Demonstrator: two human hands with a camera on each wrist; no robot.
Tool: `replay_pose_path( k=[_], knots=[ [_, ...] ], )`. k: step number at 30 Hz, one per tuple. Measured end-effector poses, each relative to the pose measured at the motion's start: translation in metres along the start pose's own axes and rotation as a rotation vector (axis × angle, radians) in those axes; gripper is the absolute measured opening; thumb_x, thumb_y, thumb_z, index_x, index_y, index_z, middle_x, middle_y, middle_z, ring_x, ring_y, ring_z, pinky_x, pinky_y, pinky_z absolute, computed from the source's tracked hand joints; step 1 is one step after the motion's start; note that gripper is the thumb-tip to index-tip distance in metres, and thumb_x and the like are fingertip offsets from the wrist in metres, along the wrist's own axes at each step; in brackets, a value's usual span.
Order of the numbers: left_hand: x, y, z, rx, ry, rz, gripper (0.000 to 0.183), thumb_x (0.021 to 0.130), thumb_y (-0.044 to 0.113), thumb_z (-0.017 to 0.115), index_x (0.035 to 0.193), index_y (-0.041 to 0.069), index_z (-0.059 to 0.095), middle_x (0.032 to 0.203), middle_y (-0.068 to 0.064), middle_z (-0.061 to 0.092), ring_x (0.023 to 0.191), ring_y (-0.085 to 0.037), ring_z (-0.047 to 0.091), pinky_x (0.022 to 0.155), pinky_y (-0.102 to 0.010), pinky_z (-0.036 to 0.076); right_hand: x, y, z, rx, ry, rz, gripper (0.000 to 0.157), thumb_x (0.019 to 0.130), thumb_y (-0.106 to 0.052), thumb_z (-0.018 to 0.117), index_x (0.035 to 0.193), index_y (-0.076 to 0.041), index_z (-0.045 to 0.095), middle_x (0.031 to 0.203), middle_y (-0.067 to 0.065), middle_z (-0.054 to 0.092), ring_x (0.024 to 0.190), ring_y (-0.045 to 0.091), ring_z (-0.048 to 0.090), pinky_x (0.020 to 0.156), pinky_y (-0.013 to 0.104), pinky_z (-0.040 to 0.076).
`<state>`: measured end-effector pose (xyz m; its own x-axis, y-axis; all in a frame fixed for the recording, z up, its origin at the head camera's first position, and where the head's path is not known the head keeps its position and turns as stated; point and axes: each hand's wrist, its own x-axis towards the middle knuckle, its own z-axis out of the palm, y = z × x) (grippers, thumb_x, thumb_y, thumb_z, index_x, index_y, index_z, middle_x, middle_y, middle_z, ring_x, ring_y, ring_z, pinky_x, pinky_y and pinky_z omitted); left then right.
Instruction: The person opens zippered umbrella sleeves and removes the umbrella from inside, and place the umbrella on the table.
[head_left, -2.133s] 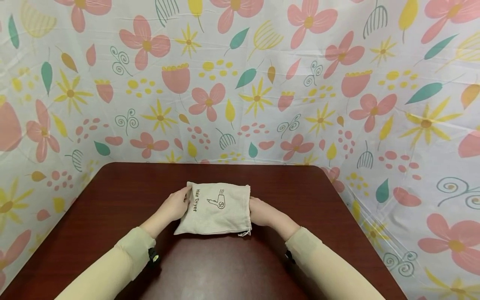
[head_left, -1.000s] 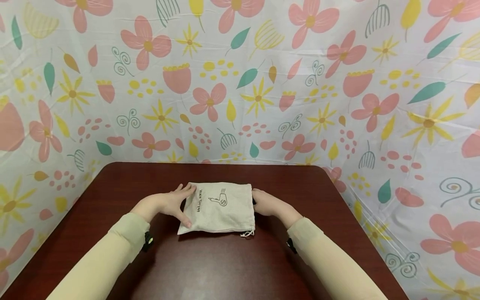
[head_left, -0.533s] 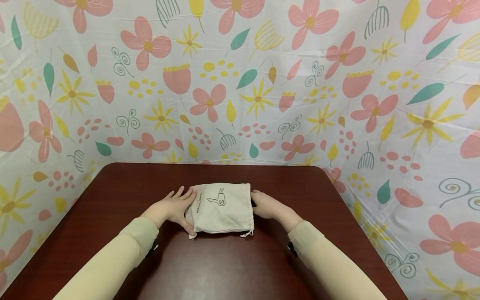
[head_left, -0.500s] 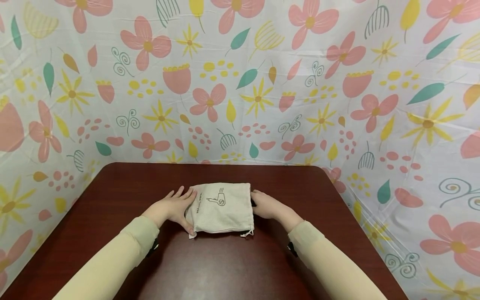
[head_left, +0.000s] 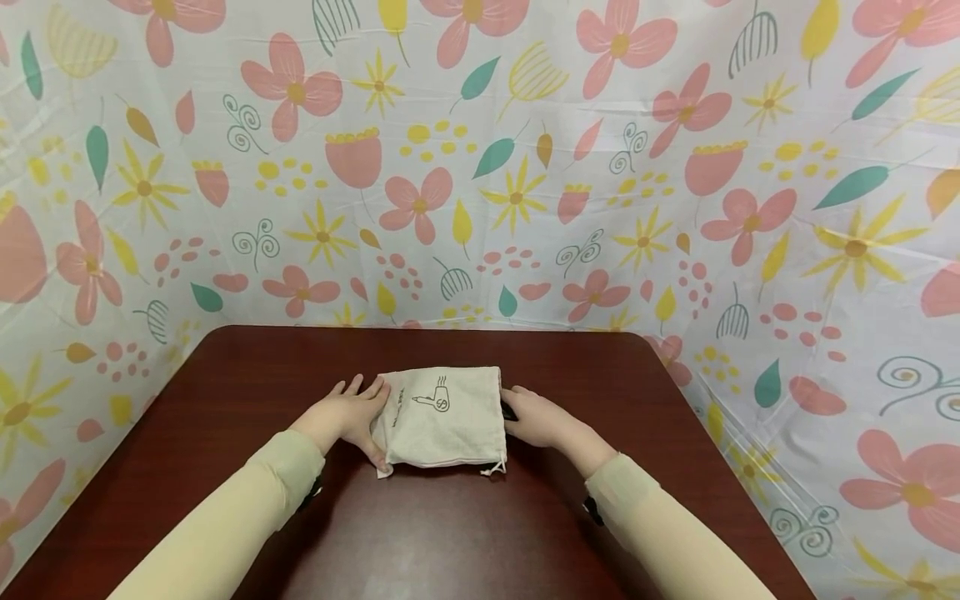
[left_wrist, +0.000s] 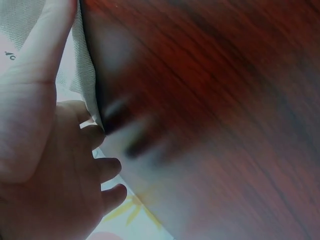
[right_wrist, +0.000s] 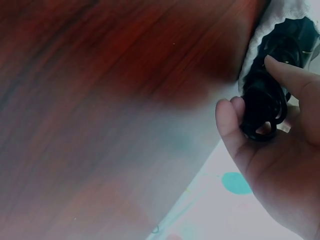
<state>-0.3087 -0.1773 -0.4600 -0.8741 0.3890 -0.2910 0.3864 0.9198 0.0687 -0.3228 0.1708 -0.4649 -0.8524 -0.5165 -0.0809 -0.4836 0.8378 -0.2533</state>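
A cream drawstring bag (head_left: 446,425) printed "Hair Dryer" lies on the table, its mouth facing right. My left hand (head_left: 347,419) spreads its fingers over the bag's closed left end, thumb on the near corner; the left wrist view shows the same hand (left_wrist: 50,145) against the cloth. At the mouth, my right hand (head_left: 543,418) curls round a coiled black cord (right_wrist: 265,100), thumb on top and fingers beneath. In the right wrist view the cord pokes out of the bag's opening (right_wrist: 252,50), with dark contents behind it. The rest of the contents is hidden by the cloth.
The dark red-brown wooden table (head_left: 435,533) reaches back to a floral curtain (head_left: 480,208), which also runs along both sides. A white drawstring (head_left: 492,469) hangs from the bag's near right corner.
My left hand has gone from gripping the bag's left edge to lying spread on it, and that end has crumpled inward. My right hand has drawn slightly rightward, with black cord now showing.
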Motion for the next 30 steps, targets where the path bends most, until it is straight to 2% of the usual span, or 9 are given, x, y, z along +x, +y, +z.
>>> replay_pose_path(
  k=[4, 7, 10, 18, 25, 30],
  knots=[
    [0.001, 0.001, 0.001, 0.005, -0.006, -0.013, 0.153, 0.04, 0.086, 0.073, 0.157, 0.007, 0.015, 0.162, -0.014, 0.01, 0.145, -0.047, 0.003, 0.112, -0.061, 0.006, -0.005, 0.0, 0.001, -0.013, 0.008, 0.0, 0.056, 0.096, -0.033, 0.062, 0.142, -0.005, 0.048, 0.123, 0.011, 0.056, 0.104, 0.021, 0.057, 0.085, 0.038, 0.048],
    [0.001, 0.003, 0.0, 0.004, -0.016, -0.023, 0.153, 0.04, 0.086, 0.074, 0.157, 0.007, 0.016, 0.162, -0.014, 0.01, 0.145, -0.047, 0.002, 0.112, -0.061, 0.005, -0.009, 0.001, 0.001, -0.018, 0.013, 0.002, 0.05, 0.095, -0.031, 0.063, 0.136, -0.005, 0.053, 0.113, 0.007, 0.058, 0.091, 0.017, 0.055, 0.077, 0.036, 0.047],
    [-0.001, 0.005, -0.002, -0.008, -0.024, -0.027, 0.152, 0.041, 0.084, 0.076, 0.157, 0.007, 0.015, 0.162, -0.014, 0.01, 0.145, -0.047, 0.002, 0.112, -0.061, 0.004, -0.012, 0.001, 0.001, -0.022, 0.018, 0.006, 0.046, 0.094, -0.031, 0.064, 0.131, -0.004, 0.055, 0.108, 0.006, 0.058, 0.086, 0.015, 0.053, 0.074, 0.035, 0.046],
    [-0.001, 0.006, -0.006, -0.025, -0.032, -0.025, 0.151, 0.044, 0.081, 0.078, 0.157, 0.005, 0.015, 0.162, -0.016, 0.009, 0.143, -0.051, 0.008, 0.111, -0.062, 0.014, -0.014, 0.002, 0.0, -0.064, 0.03, -0.002, 0.049, 0.093, -0.035, 0.065, 0.13, -0.005, 0.056, 0.112, 0.006, 0.059, 0.092, 0.016, 0.056, 0.078, 0.037, 0.047],
    [0.0, 0.008, -0.008, -0.042, -0.055, -0.028, 0.151, 0.043, 0.079, 0.079, 0.157, 0.003, 0.014, 0.162, -0.018, 0.008, 0.142, -0.052, 0.008, 0.109, -0.064, 0.017, -0.007, 0.011, -0.005, -0.046, 0.011, 0.005, 0.049, 0.093, -0.032, 0.066, 0.133, -0.006, 0.055, 0.117, 0.006, 0.058, 0.098, 0.017, 0.056, 0.082, 0.038, 0.047],
    [0.002, 0.007, -0.007, -0.067, -0.071, -0.033, 0.15, 0.045, 0.076, 0.081, 0.157, 0.002, 0.013, 0.162, -0.019, 0.006, 0.142, -0.053, 0.005, 0.107, -0.067, 0.018, 0.0, 0.017, -0.009, -0.033, -0.01, 0.001, 0.047, 0.094, -0.03, 0.066, 0.134, -0.008, 0.055, 0.115, 0.005, 0.058, 0.095, 0.015, 0.055, 0.08, 0.037, 0.047]
  ],
)
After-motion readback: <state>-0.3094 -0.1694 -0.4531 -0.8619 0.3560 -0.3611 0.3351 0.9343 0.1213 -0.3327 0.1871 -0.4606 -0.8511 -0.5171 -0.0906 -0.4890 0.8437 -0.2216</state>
